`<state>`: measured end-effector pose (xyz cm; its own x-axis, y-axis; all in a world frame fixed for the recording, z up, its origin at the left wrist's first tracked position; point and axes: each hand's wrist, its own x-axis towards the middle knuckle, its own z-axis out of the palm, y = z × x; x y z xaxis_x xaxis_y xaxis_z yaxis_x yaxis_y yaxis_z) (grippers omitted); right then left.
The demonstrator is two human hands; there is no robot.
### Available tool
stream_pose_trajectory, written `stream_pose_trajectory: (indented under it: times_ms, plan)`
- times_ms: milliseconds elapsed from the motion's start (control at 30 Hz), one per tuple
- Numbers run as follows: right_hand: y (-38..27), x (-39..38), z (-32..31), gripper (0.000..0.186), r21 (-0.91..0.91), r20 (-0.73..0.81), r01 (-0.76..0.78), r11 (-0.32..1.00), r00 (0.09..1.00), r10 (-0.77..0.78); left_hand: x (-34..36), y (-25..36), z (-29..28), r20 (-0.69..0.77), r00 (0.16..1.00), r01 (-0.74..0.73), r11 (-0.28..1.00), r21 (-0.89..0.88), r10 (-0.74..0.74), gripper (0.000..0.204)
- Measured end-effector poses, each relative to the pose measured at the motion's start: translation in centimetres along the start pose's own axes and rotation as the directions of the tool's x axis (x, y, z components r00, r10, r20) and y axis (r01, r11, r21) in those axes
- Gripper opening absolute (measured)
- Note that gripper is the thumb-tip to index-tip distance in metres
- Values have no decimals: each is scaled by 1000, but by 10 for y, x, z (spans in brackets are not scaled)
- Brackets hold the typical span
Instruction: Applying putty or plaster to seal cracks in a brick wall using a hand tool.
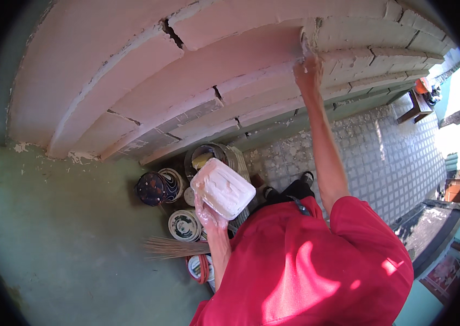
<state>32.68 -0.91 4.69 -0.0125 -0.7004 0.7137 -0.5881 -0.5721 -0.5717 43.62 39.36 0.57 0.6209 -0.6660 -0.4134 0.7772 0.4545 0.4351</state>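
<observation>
My left hand (212, 218), smeared white, holds a rectangular pale plastic tub (223, 187) from its near left side. Thick whitish paste or paint coats the inside of the tub. My right arm is stretched up toward the block wall (251, 51). At its end my right hand (309, 73) is closed round a small white-smeared tool (304, 42), which meets the wall surface. Whether this tool is a brush or a putty knife, I cannot tell. Left of the tool the wall is pinkish; to the right it looks greyer, with dark cracks between blocks.
Below the tub stand a large bucket (208, 152), a dark patterned container (151, 189) and a paint-stained white pail (184, 225). A stick broom (173, 248) lies near a small pail with red trim (200, 268). A wooden stool (416, 107) stands far right on the tiled floor (366, 141).
</observation>
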Motion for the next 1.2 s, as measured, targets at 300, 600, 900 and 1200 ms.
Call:
stream_pose_trajectory:
  times_ms: [300,600,900,1200]
  plan:
    - [-101,-82,39,75,250,367,20,968,923,-114,15,0,20,15,999,48,998,37,-49,54]
    - [-5,-46,49,24,99,-94,6,995,996,3,18,5,17,-20,999,45,999,19,-45,55]
    - [-187,-113,85,27,275,415,-118,954,910,-7,-1,18,-8,-26,998,-58,998,-3,58,53]
    - [-176,-96,29,67,454,488,-63,889,852,-189,-6,24,-25,-64,995,-86,995,-54,82,51]
